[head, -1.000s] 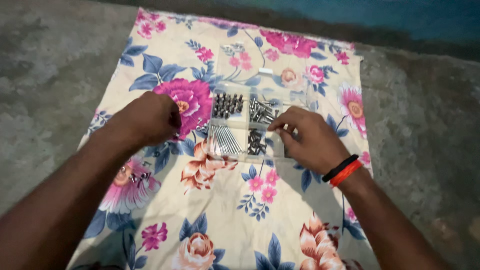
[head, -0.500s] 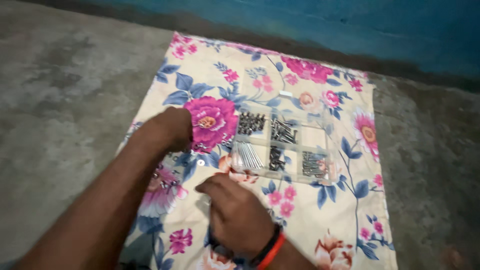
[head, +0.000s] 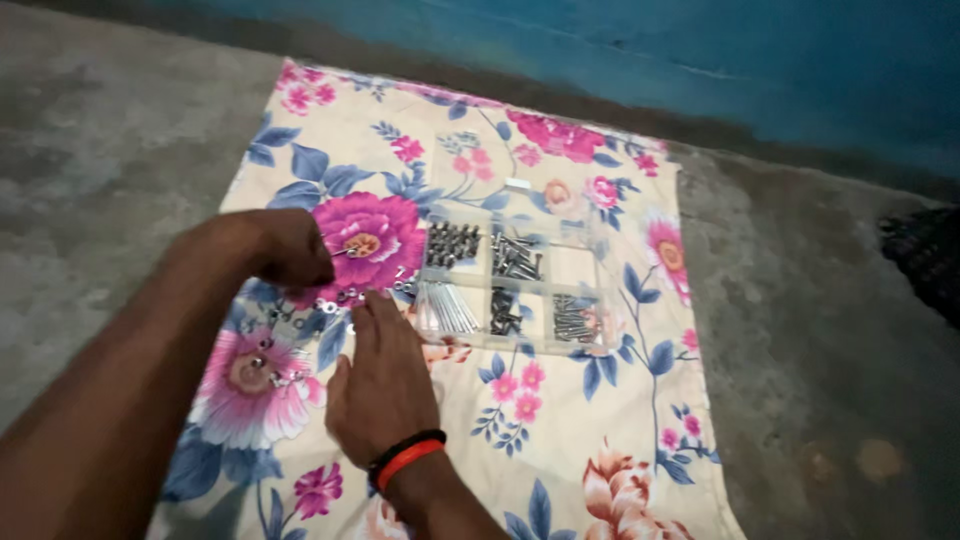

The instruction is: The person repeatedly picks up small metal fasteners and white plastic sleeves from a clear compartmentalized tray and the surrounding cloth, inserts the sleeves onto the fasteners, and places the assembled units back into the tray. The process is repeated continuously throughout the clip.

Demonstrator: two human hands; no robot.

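On floral cloth point(head: 600, 420): clear compartment box point(head: 515, 285), long axis left-right. Right hand point(head: 380, 385) flat, fingers together, over loose washers point(head: 335, 300); left hand point(head: 290, 245) pinched, contents indistinct.

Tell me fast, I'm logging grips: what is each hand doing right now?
Left hand: curled closed, seemingly pinching a small metal piece; hard to confirm.
Right hand: open, flat, fingertips at the loose small metal parts on the floral cloth; holding nothing.
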